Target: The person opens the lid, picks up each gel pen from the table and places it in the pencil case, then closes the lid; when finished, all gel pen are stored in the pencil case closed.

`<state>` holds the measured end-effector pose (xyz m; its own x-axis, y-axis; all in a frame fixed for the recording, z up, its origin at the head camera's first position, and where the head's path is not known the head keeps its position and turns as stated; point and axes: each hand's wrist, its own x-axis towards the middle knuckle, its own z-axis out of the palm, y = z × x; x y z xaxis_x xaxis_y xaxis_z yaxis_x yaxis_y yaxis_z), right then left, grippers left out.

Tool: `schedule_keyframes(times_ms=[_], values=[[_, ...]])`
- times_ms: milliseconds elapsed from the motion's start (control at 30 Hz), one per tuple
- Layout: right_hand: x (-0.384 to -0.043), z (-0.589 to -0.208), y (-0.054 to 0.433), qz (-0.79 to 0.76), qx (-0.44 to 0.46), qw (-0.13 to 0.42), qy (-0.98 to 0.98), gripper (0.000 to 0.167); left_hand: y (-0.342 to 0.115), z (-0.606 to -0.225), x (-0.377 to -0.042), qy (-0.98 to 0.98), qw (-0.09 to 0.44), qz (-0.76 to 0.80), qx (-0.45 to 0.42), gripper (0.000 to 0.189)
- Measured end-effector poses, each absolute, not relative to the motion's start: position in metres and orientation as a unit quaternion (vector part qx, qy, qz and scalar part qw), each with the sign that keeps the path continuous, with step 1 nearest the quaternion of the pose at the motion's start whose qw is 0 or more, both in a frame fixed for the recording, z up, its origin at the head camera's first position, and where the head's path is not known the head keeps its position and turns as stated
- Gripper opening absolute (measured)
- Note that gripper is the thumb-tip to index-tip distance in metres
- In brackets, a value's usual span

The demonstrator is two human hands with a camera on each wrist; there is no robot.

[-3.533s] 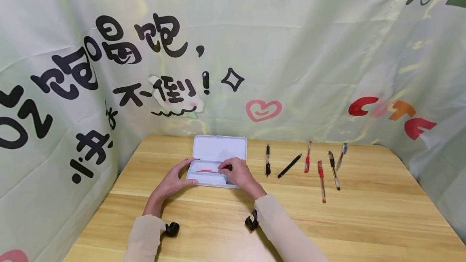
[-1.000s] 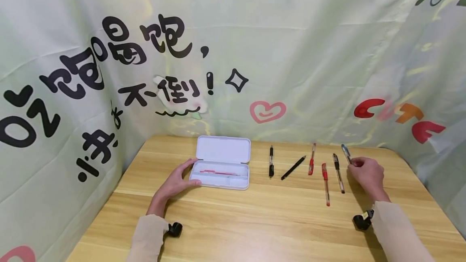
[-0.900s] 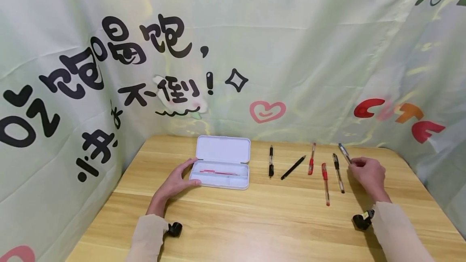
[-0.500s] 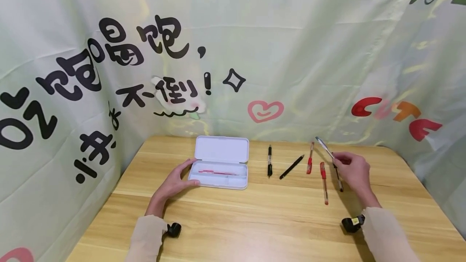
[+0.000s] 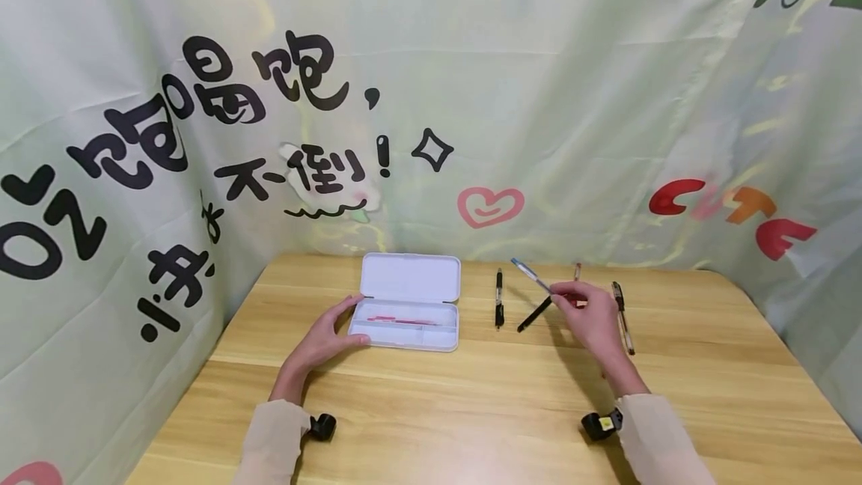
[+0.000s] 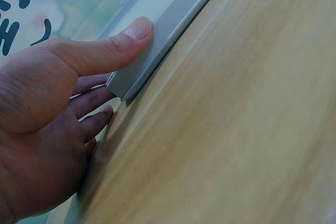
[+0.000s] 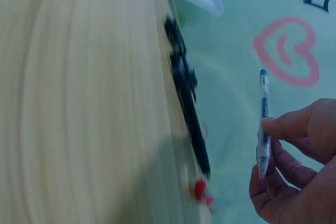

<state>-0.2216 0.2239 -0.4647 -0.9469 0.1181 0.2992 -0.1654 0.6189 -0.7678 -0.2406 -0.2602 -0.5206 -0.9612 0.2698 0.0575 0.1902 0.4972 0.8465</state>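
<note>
My right hand (image 5: 592, 320) pinches a clear-barrelled pen with a blue end (image 5: 528, 271) between thumb and fingers, held above the table. In the right wrist view the pen (image 7: 264, 98) stands nearly upright at the fingertips. On the left, my left hand (image 5: 326, 339) holds the left end of an open white pencil case (image 5: 411, 277). Its thumb lies on the front rim of the case (image 6: 173, 30), with the fingers around the end. Inside the case's long compartment lie thin red pens (image 5: 393, 319).
Right of the case lie a black clicker pen (image 5: 499, 298) and a slanted black pen (image 5: 534, 315). A black-capped clear pen (image 5: 622, 316) rests farther right. One red pen (image 5: 577, 271) shows behind my right hand; another is mostly hidden by the wrist. A printed curtain (image 5: 572, 133) hangs behind the table.
My right hand left the case, took the blue-ended pen from the far right of the table, and has carried it leftward over the other pens. The left hand stays at the case.
</note>
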Motion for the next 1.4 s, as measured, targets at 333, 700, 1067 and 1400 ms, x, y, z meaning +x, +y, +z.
schedule_keyframes(times_ms=[333,700,1067,1400], values=[[-0.226,-0.467,0.173,0.466,0.052,0.147,-0.871,0.015,-0.261,-0.516,-0.241,0.869,0.045,0.477,0.124,0.091],[-0.230,-0.471,0.109,0.489,0.083,0.129,-0.859,0.014,-0.260,-0.519,-0.242,0.870,0.042,0.475,0.124,0.087],[-0.247,-0.491,0.061,0.479,0.148,0.131,-0.855,0.011,-0.260,-0.521,-0.242,0.871,0.045,0.474,0.121,0.087],[-0.252,-0.490,0.027,0.413,0.200,0.095,-0.883,0.009,-0.259,-0.518,-0.241,0.866,0.049,0.482,0.122,0.088]])
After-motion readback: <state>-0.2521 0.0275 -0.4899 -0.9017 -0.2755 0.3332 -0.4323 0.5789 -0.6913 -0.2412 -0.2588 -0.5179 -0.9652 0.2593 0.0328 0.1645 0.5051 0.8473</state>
